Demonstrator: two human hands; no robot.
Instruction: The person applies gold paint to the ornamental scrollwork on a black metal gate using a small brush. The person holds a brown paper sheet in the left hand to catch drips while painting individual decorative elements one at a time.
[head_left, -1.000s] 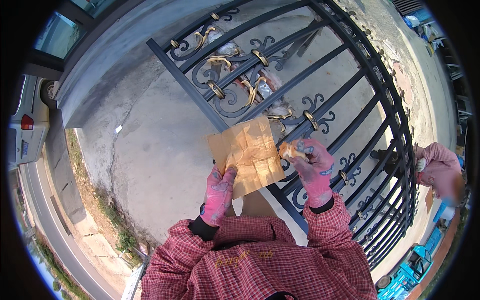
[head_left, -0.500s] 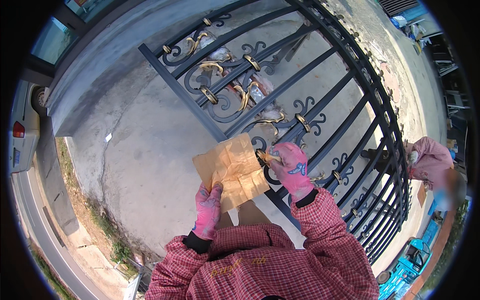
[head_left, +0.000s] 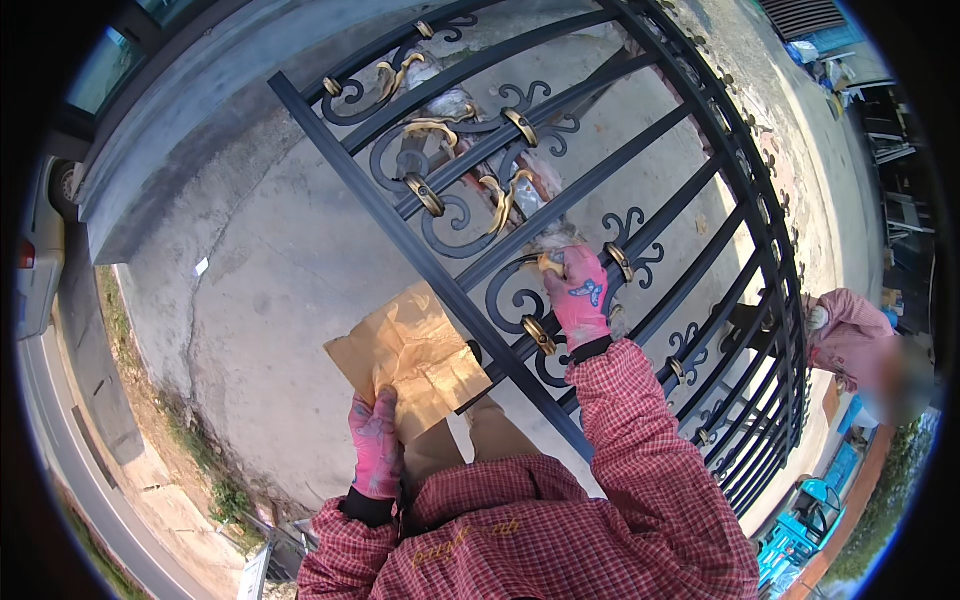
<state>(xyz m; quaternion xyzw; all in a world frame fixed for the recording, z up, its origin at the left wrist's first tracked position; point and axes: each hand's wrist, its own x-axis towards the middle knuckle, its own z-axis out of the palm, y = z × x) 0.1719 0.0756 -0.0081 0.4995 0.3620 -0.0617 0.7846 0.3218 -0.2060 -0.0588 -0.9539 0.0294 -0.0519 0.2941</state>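
My left hand (head_left: 375,445), in a pink patterned glove, grips the lower edge of a creased, gold-smeared sheet of cardboard (head_left: 415,350). The sheet lies flat-on to view beside the railing's end bar. My right hand (head_left: 580,295), gloved alike, pinches a small yellowish, gold-stained pad (head_left: 549,264); its exact kind is hard to make out. That pad is at the top of a curled scroll (head_left: 500,290) on a dark iron railing (head_left: 390,225). Several scrolls and collars, such as the collar (head_left: 424,195) farther off, carry gold colour.
The railing spreads away to the right over a concrete floor (head_left: 270,330). Another person (head_left: 850,335) in a pinkish top bends beside its far right side. A blue vehicle (head_left: 800,535) stands at lower right, a parked car (head_left: 45,250) and a road (head_left: 90,460) at left.
My right hand has moved away from the cardboard, farther out onto the scroll with the pad. The cardboard and my left hand have shifted left and nearer to me.
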